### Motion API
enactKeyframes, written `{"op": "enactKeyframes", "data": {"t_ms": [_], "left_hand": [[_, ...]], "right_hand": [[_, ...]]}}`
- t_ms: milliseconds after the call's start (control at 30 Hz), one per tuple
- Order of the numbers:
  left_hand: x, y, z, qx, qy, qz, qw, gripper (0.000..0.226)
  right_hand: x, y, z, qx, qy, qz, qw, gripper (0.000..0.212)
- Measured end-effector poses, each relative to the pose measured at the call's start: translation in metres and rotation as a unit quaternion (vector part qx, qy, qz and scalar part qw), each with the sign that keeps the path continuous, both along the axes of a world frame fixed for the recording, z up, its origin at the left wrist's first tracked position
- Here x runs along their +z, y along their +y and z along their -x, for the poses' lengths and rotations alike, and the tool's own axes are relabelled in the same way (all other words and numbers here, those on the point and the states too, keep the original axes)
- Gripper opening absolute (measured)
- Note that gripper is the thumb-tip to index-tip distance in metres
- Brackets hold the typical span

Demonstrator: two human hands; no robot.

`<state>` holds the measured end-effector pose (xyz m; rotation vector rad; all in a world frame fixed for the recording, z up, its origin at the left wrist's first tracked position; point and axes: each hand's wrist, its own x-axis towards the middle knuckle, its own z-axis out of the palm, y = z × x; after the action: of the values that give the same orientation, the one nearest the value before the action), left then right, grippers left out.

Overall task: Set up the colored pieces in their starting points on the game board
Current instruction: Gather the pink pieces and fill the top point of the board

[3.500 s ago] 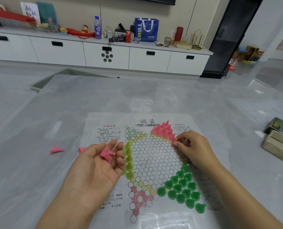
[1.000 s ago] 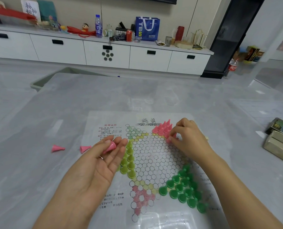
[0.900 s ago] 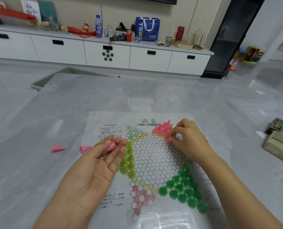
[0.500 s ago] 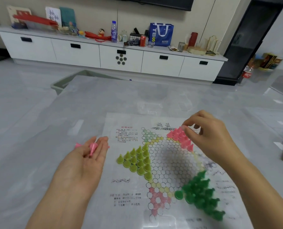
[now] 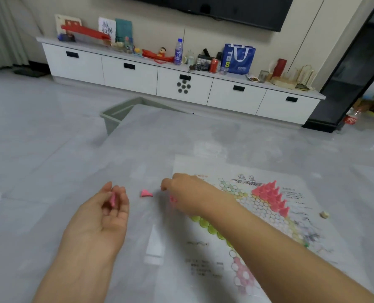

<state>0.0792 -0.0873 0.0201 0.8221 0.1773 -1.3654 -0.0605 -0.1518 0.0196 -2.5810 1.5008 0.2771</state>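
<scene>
Left hand (image 5: 104,212) cups one pink piece (image 5: 112,199) in a loose grip. Right hand (image 5: 187,193), crossed past the board (image 5: 203,254) edge, pinches another (image 5: 173,199); a third (image 5: 146,193) lies between them on open worktop (image 5: 72,167).

1. Pink piece (image 5: 112,199) between the left hand (image 5: 100,213) fingers.
2. Pink cone (image 5: 146,193) just past the right hand (image 5: 190,196) fingertips.
3. Pink cluster (image 5: 272,196) on the white board (image 5: 205,254) printed with a honeycomb of hexagons.
4. Yellow-green pieces (image 5: 205,223) by the right wrist.
5. Grey marbled table (image 5: 72,171).
</scene>
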Motion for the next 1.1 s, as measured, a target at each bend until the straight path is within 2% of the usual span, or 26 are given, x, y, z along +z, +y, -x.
{"op": "enactKeyframes", "data": {"t_ms": [133,233,300,500,667,767,900,1000,1100], "left_hand": [[0.003,0.002,-0.013,-0.014,0.009,0.017,1.000,0.027],[0.001,0.002,-0.019,-0.028,0.016,0.021,0.999,0.027],[-0.001,0.002,-0.022,-0.038,0.018,0.012,0.999,0.027],[-0.006,0.001,-0.019,-0.055,-0.005,-0.025,0.998,0.025],[-0.007,0.001,-0.003,-0.094,-0.001,-0.026,0.995,0.021],[-0.005,0.003,0.015,-0.142,0.032,0.003,0.989,0.025],[0.001,0.008,0.036,-0.186,0.077,0.010,0.979,0.030],[0.003,0.012,0.050,-0.230,0.012,0.005,0.973,0.019],[0.000,0.016,0.067,-0.288,-0.096,0.002,0.953,0.018]], "right_hand": [[-0.010,-0.007,-0.010,0.002,-0.045,0.005,0.999,0.031],[-0.009,-0.007,-0.021,0.003,-0.106,-0.034,0.994,0.046],[-0.009,-0.007,-0.029,0.009,-0.105,-0.041,0.994,0.053],[-0.020,-0.002,-0.043,0.047,-0.120,0.010,0.992,0.018],[0.012,0.014,-0.030,0.051,-0.261,0.006,0.964,0.016],[0.030,0.032,-0.018,0.083,-0.275,-0.029,0.957,0.020],[0.037,0.049,0.011,0.038,-0.312,-0.017,0.949,0.023],[0.035,0.060,0.039,-0.024,-0.351,0.024,0.936,0.017],[0.029,0.073,0.062,-0.064,-0.364,0.023,0.929,0.021]]}}
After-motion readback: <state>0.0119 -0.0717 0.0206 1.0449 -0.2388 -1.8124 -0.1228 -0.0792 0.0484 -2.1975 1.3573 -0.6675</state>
